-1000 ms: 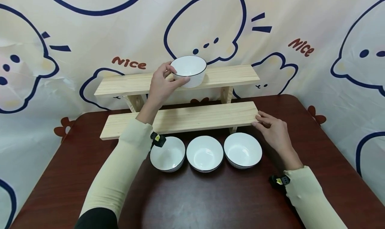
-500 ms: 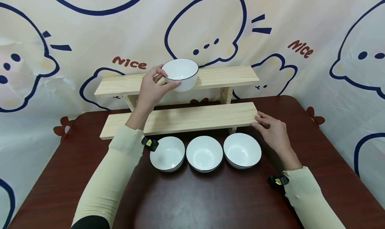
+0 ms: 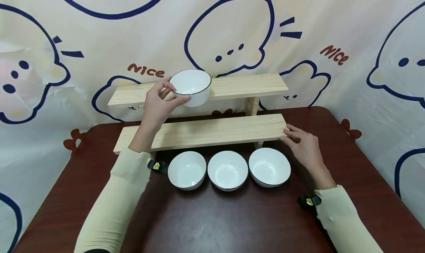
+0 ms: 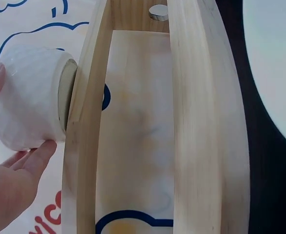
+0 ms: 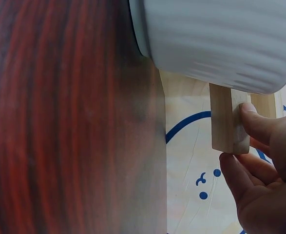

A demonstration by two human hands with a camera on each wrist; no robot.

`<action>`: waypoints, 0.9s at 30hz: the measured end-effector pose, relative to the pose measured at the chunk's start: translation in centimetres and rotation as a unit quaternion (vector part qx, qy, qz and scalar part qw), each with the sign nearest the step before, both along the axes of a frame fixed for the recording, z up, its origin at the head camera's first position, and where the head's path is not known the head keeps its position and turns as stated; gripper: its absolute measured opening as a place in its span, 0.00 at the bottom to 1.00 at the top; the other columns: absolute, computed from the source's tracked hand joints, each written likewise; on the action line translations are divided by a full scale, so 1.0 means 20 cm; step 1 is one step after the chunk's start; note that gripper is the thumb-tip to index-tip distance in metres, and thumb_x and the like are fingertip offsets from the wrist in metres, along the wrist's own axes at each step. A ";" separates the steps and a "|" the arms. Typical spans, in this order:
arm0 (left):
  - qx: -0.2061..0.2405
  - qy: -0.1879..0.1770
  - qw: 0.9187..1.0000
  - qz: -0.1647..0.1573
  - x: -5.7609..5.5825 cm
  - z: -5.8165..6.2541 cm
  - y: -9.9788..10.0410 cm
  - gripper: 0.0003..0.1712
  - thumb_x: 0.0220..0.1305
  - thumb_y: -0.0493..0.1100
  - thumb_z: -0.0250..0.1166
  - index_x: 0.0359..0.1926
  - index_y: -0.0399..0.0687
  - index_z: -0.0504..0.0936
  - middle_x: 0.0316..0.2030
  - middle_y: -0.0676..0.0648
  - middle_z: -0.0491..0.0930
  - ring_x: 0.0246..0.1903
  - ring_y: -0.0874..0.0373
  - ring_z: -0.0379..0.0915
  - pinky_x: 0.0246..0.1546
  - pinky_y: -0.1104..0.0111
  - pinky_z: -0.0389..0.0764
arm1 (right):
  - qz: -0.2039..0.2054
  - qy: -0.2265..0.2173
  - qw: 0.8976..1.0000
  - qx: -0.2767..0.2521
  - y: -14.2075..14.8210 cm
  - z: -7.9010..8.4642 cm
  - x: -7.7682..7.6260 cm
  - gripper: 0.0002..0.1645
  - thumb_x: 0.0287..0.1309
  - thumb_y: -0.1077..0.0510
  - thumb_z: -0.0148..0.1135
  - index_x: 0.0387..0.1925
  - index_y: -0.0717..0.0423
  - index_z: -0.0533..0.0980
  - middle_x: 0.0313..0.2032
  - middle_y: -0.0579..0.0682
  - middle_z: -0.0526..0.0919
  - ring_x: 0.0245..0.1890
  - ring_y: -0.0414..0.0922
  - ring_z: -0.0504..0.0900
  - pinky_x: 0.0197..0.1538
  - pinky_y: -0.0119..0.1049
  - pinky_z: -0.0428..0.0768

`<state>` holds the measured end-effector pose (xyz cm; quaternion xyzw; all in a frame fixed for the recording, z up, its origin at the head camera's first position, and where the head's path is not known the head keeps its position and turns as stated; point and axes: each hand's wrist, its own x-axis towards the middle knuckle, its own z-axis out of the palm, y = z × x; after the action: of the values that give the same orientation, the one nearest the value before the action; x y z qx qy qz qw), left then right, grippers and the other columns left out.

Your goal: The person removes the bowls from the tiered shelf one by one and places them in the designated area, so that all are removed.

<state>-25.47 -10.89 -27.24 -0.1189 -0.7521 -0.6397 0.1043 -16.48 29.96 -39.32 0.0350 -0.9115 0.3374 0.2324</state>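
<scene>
A white bowl [image 3: 192, 84] with a dark rim is gripped at its left side by my left hand [image 3: 158, 103]. It is at the upper board [image 3: 247, 86] of a two-step wooden shelf. In the left wrist view the foot of the bowl [image 4: 30, 97] lies close against the board's edge; whether they touch I cannot tell. My right hand [image 3: 303, 146] pinches the right end of the lower board [image 3: 219, 131], as the right wrist view also shows with thumb and fingers [image 5: 233, 173] on either side of the wood.
Three more white bowls stand in a row before the shelf: a left one [image 3: 187, 170], a middle one [image 3: 227, 170] and a right one [image 3: 269, 167]. All are on a dark red-brown table [image 3: 212, 219]. A printed cloth [image 3: 229, 28] hangs behind.
My left hand has carried the bowl leftward and slightly down along the upper board. The right hand has kept its hold on the lower board's end.
</scene>
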 end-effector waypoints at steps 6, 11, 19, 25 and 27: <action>-0.001 0.019 1.000 0.014 0.05 -0.02 -0.06 0.23 0.49 0.39 0.82 0.35 0.44 0.73 0.70 0.51 0.69 0.67 0.51 0.67 0.55 0.65 0.80 | 0.000 0.003 1.000 0.000 -0.01 0.00 0.00 0.21 0.58 0.64 0.73 0.52 0.70 0.81 0.58 0.65 0.80 0.56 0.64 0.80 0.49 0.59 0.81; 0.001 0.042 0.999 0.021 0.08 -0.04 -0.12 0.23 0.49 0.36 0.82 0.34 0.41 0.73 0.69 0.50 0.71 0.66 0.51 0.69 0.47 0.73 0.81 | -0.004 0.000 1.000 0.000 -0.01 0.00 0.00 0.21 0.58 0.64 0.73 0.52 0.70 0.80 0.58 0.65 0.79 0.56 0.64 0.80 0.49 0.59 0.81; -0.028 0.040 0.998 0.036 0.15 -0.03 -0.20 0.23 0.49 0.37 0.82 0.37 0.40 0.75 0.68 0.51 0.71 0.66 0.51 0.68 0.54 0.66 0.80 | -0.004 -0.002 1.000 -0.003 -0.02 0.00 0.01 0.21 0.58 0.64 0.73 0.52 0.70 0.81 0.58 0.65 0.80 0.56 0.64 0.80 0.50 0.60 0.81; -0.051 0.023 0.997 0.053 0.22 -0.02 -0.27 0.24 0.49 0.37 0.83 0.38 0.39 0.75 0.69 0.50 0.70 0.67 0.48 0.67 0.60 0.58 0.77 | -0.002 0.004 1.000 0.002 -0.01 0.00 0.00 0.21 0.58 0.64 0.73 0.52 0.70 0.81 0.58 0.65 0.80 0.56 0.65 0.80 0.50 0.61 0.81; -0.048 0.024 0.997 0.053 0.24 -0.02 -0.30 0.23 0.48 0.35 0.82 0.38 0.38 0.75 0.70 0.48 0.70 0.67 0.47 0.67 0.57 0.62 0.80 | -0.002 0.003 1.000 0.003 -0.01 0.00 0.00 0.21 0.58 0.64 0.73 0.52 0.70 0.81 0.58 0.65 0.80 0.56 0.65 0.79 0.50 0.61 0.81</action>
<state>-20.60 -16.87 -27.74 -0.0995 -0.7846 -0.5933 0.1501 -16.44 29.80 -39.23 0.0346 -0.9121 0.3336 0.2356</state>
